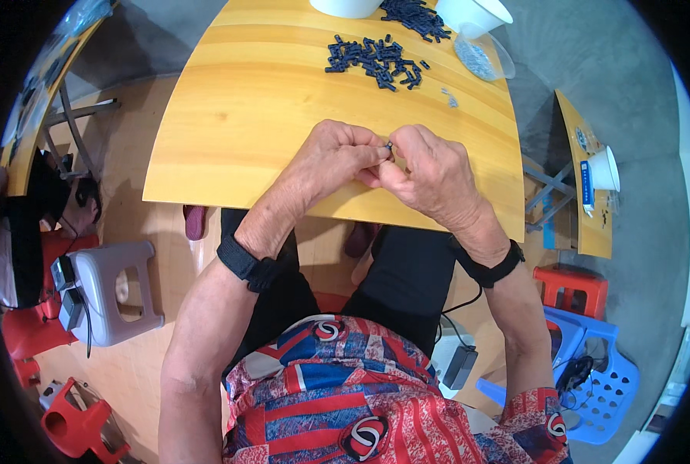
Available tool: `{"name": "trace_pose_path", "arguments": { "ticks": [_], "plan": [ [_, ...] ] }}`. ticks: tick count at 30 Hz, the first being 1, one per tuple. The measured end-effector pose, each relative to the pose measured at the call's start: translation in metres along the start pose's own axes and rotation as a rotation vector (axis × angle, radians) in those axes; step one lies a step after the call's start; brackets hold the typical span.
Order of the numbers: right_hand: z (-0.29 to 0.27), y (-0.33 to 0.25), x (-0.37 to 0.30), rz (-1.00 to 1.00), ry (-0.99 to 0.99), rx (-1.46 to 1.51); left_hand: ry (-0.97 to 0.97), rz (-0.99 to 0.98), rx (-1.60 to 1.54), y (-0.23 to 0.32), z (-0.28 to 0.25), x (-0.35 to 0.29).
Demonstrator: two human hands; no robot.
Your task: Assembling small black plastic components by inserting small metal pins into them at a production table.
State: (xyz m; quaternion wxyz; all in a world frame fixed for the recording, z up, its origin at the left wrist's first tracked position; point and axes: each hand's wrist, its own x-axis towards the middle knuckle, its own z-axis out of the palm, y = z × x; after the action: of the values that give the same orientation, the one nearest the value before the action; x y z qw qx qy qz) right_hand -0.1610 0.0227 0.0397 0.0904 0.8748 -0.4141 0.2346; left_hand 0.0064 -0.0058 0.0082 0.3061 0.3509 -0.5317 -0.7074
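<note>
Head view: small dark part [389, 145] pinched between both hands' fingertips (touching).

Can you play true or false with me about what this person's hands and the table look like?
1. Both hands pinch one tiny dark part between the fingertips. True.
2. The pile of small dark parts lies on a green table. False: the table is yellow wood.
3. Each wrist wears a black band. True.
4. The white bowl sits right beside the hands. False: it stands at the far edge, apart from them.
5. A grey stool stands on the floor at the person's left. True.
</note>
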Motion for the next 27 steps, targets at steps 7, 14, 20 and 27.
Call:
{"name": "trace_pose_path", "arguments": {
  "ticks": [7,14,20,27],
  "plan": [
    [-0.001,-0.003,0.001,-0.017,0.009,-0.005,-0.026,-0.056,0.056,0.004,-0.001,0.002],
    [0.003,-0.003,-0.007,-0.024,0.006,0.009,-0.033,0.006,0.059,0.002,0.001,0.000],
    [0.006,-0.004,-0.009,-0.014,0.037,0.043,-0.014,-0.005,0.106,-0.001,0.002,0.002],
    [0.007,0.001,-0.010,-0.074,0.004,-0.018,-0.037,0.028,0.243,0.005,0.003,0.005]
  ]
}}
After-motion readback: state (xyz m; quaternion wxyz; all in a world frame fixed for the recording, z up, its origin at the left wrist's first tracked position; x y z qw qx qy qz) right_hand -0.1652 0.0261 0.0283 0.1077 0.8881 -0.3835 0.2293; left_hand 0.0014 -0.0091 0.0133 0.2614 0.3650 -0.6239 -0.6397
